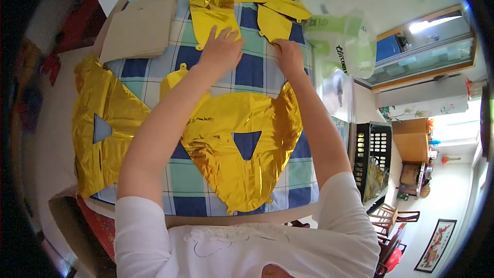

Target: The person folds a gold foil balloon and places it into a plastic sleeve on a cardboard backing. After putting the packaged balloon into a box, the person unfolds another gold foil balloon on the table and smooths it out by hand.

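Observation:
Flat gold foil sheets lie on a blue, green and white checked cloth [180, 177]. My left hand [222, 49] rests with spread fingers on the lower left part of the far foil piece [221, 18]. At the tip of that piece's right part [275, 24], my right hand [289, 57] has its fingers pinched on the edge. Between my forearms lies a large foil letter shape [257, 108] with a triangular hole, partly under my left forearm. Another foil shape [103, 103] with a similar hole lies left of my left forearm.
A stack of brown cardboard sheets [139, 28] lies at the far left of the cloth. A green and white plastic bag [342, 44] sits at the right edge, above a clear plastic container [337, 95]. Further right is a black slotted crate [371, 159].

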Demonstrator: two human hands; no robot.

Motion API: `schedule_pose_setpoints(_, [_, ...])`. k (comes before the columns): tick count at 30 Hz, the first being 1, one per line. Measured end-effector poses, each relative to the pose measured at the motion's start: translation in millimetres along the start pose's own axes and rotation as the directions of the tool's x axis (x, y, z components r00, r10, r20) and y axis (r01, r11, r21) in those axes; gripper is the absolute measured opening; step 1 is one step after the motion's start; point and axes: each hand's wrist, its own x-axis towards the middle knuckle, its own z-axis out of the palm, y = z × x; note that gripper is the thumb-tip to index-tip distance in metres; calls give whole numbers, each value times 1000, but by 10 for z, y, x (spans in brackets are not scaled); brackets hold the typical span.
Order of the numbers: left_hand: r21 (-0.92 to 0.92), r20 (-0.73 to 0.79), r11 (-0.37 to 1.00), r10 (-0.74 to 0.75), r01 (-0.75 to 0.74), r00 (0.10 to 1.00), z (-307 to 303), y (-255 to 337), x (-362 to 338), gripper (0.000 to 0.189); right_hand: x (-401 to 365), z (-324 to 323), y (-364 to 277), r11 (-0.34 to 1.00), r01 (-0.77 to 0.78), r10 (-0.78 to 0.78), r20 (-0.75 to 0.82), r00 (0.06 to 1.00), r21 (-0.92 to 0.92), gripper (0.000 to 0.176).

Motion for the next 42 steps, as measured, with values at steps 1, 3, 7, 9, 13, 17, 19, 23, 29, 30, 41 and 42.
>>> schedule_pose_setpoints(1, [-20, 25, 994, -108, 109, 994, 31, -6, 16, 37, 17, -12, 12, 1000, 18, -18, -10, 1000, -6, 15])
schedule_pose_setpoints(3, [-56, 92, 947, -310, 316, 946, 91, 1, 30, 39, -45, -62, 19, 999, 42, -42, -22, 999, -17, 15])
schedule_pose_setpoints(7, [-47, 78, 961, -268, 272, 960, 122, -77, 35, 41, -203, -217, 39, 999, -38, 39, 91, 995, -8, 17])
schedule_pose_setpoints(9, [-80, 64, 984, -157, 162, 986, 108, 35, 19, 40, -290, -226, 48, 998, -31, 27, 63, 998, 60, 20])
schedule_pose_setpoints(13, [-234, 46, 970, 74, -61, 996, 310, 431, 2, 43, -281, -292, 135, 915, -200, 130, 213, 968, 349, 25])
schedule_pose_setpoints(17, [-258, -23, 964, 63, -67, 998, 480, 696, 30, 48, -247, -323, 170, 911, -232, 157, 234, 959, 341, 24])
schedule_pose_setpoints(19, [-265, -28, 964, -5, -2, 1000, 459, 756, 47, 51, -233, -306, 173, 867, -320, 236, 251, 939, 383, 23])
schedule_pose_setpoints(23, [-235, -48, 968, -107, 93, 993, 551, 774, 71, 50, -177, -373, 137, 490, -574, 431, 390, 814, 656, 20])
schedule_pose_setpoints(29, [-134, 130, 983, -104, 122, 986, 445, 781, 86, 49, 75, -342, 394, 453, -560, 421, 387, 820, 694, 23])
schedule_pose_setpoints(30, [-133, 156, 983, -108, 129, 982, 436, 777, 101, 49, 181, -371, 403, 519, -543, 421, 355, 835, 660, 22])
schedule_pose_setpoints(41, [-160, 43, 976, -143, 148, 989, 595, 746, 208, 46, 1511, -1541, 759, 939, -66, 217, -432, 876, 337, 25])
schedule_pose_setpoints(42, [-168, 32, 974, -147, 150, 989, 599, 745, 198, 46, 1606, -1542, 876, 940, -93, 205, -325, 923, 328, 26])
